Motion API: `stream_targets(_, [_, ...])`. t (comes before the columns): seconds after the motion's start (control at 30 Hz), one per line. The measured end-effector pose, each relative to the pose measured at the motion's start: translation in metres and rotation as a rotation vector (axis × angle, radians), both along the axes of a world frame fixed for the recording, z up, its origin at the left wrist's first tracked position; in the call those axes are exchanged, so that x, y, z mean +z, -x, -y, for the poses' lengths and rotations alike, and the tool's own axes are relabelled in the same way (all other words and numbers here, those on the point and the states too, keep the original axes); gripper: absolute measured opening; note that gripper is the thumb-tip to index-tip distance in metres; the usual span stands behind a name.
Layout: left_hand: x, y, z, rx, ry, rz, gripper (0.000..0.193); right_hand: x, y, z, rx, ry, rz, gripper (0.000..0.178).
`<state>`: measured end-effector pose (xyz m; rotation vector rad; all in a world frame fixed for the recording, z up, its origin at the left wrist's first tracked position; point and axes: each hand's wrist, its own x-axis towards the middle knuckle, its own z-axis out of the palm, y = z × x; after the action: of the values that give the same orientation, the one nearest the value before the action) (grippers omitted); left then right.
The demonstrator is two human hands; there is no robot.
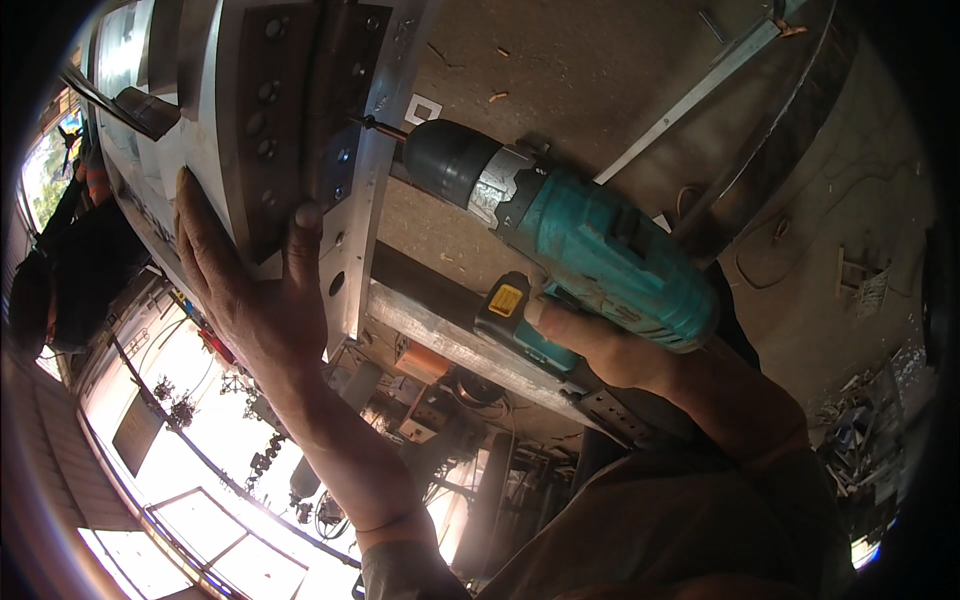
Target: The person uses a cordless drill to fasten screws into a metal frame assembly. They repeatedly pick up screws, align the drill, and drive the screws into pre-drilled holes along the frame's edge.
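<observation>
The drill (615, 250), mid-frame, likely heavy and rigid, seems best held below its body, where the right hand (605, 348) grasps it; the left hand (265, 315), spread, touches metalwork (285, 95), upper left.

Most of the fingers of a worker's right hand (600, 345) are lost from sight around the handle of a teal drill (610, 240), the trigger concealed as well. Whether the tip of its bit (382, 127) meets the metal assembly (335, 285) cannot be told; that assembly runs out past the upper edge, part of its face covered by the left hand (255, 310). A curved dark beam (775, 135) is cropped at the top, the worker's shirt (680, 510) at the bottom. At far right, pieces in a scrap pile (865, 440) are too small to identify; a dark shape (85, 265) at left dissolves into shadow.
</observation>
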<state>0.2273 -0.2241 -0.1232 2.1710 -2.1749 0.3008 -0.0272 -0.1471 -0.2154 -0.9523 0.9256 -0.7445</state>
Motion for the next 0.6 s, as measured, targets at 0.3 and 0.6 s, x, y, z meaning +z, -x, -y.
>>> stream_targets(0.3, [-0.0005, -0.0020, 0.0005, -0.020, 0.004, 0.012, 0.096, 0.0042, 0.0026, 0.0043, 0.006, 0.044, -0.026, 0.033])
stream_targets(0.6, [-0.0005, -0.0007, -0.0003, 0.022, -0.007, -0.004, 0.097, 0.0076, 0.0052, 0.0059, 0.027, 0.057, -0.079, 0.031])
